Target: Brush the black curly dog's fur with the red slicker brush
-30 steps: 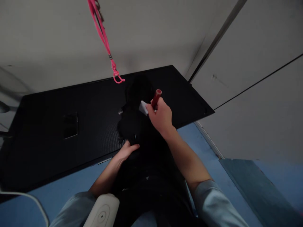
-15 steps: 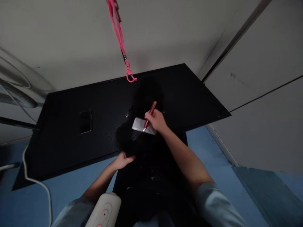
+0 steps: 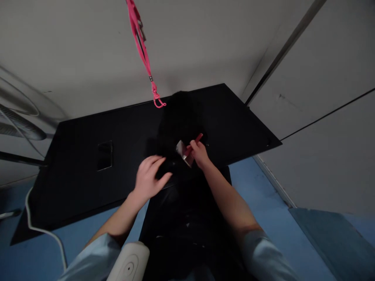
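My right hand (image 3: 199, 153) is closed around the red handle of a slicker brush (image 3: 184, 154). The brush's grey rectangular head is tilted against a black furry animal (image 3: 183, 117). Its outline is hard to make out against the black ridged table (image 3: 129, 128). My left hand (image 3: 149, 177) is at the near left side of the fur, thumb and fingers apart, slightly blurred. Whether its fingertips touch the fur I cannot tell. Beyond the animal, a pink cord loop (image 3: 143, 50) hangs over the table's far edge.
A dark phone-like slab (image 3: 104, 156) lies on the table's left part. A white device (image 3: 130, 259) is at the bottom, near my left forearm. A pale cable (image 3: 43, 230) and a grey ribbed hose (image 3: 23, 127) are at left. A wall stands behind the table.
My left hand has risen from the table's near edge onto the side of the fur, its fingers spreading. The brush has turned and moved slightly right in my right hand.
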`<action>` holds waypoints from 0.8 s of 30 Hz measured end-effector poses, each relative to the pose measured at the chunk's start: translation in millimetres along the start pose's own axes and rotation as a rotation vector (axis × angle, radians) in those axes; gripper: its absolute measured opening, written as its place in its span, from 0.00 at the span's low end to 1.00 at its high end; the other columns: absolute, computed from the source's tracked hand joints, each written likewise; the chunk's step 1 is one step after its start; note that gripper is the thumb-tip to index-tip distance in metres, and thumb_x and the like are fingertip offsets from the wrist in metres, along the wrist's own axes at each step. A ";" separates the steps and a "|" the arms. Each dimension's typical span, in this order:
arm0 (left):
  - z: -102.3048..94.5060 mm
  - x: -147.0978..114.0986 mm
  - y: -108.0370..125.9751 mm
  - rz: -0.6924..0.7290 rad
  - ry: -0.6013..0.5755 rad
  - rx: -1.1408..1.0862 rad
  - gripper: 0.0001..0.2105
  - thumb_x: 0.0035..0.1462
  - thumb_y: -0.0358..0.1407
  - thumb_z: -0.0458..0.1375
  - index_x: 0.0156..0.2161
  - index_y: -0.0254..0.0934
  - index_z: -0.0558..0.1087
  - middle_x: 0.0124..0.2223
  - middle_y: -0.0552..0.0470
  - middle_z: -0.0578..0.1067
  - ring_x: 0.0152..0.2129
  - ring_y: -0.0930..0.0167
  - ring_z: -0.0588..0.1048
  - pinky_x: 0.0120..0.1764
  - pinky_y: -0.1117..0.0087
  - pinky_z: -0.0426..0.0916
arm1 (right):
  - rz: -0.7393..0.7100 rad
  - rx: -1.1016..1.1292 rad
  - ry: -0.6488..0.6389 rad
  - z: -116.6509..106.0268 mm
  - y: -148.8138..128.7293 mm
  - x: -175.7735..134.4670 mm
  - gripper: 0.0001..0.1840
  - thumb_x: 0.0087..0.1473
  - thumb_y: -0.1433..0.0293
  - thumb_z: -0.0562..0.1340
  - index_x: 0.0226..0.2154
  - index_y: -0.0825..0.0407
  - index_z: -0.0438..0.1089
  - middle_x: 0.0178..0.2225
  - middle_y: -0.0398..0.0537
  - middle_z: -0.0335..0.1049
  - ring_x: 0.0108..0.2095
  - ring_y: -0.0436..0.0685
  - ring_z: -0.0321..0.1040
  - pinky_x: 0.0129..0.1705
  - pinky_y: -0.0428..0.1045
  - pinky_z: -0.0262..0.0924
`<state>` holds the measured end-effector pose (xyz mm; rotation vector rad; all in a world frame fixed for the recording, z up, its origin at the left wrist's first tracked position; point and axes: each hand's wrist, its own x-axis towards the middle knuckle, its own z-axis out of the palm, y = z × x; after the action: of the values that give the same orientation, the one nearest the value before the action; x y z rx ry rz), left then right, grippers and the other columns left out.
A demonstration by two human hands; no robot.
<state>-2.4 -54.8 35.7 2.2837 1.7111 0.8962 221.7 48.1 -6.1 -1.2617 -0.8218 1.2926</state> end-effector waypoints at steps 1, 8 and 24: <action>10.8 18.8 2.6 0.061 -0.019 0.007 0.26 0.47 0.45 0.61 0.51 0.38 0.67 0.53 0.42 0.66 0.52 0.56 0.62 0.54 0.54 0.56 | 0.032 0.005 0.052 -5.1 -0.5 5.0 0.16 0.48 0.57 0.58 0.26 0.53 0.61 0.22 0.45 0.68 0.21 0.50 0.65 0.27 0.47 0.61; 100.5 96.2 -6.0 0.197 -0.110 -0.095 0.13 0.59 0.37 0.47 0.41 0.34 0.72 0.36 0.45 0.73 0.34 0.68 0.72 0.39 0.66 0.66 | -0.207 0.045 0.354 -39.5 -25.6 12.4 0.14 0.48 0.59 0.56 0.31 0.53 0.61 0.26 0.44 0.68 0.25 0.50 0.66 0.31 0.47 0.61; 60.3 12.4 -2.7 0.298 -0.168 -0.080 0.12 0.58 0.36 0.49 0.37 0.37 0.75 0.27 0.47 0.75 0.23 0.72 0.72 0.29 0.72 0.67 | -0.339 -0.660 -0.160 5.0 -69.7 10.9 0.11 0.47 0.63 0.58 0.31 0.54 0.64 0.24 0.42 0.66 0.25 0.49 0.62 0.29 0.46 0.56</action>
<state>30.1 -28.9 -9.8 2.5198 1.2669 0.7787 234.6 70.9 59.7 -1.4439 -1.5900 0.8759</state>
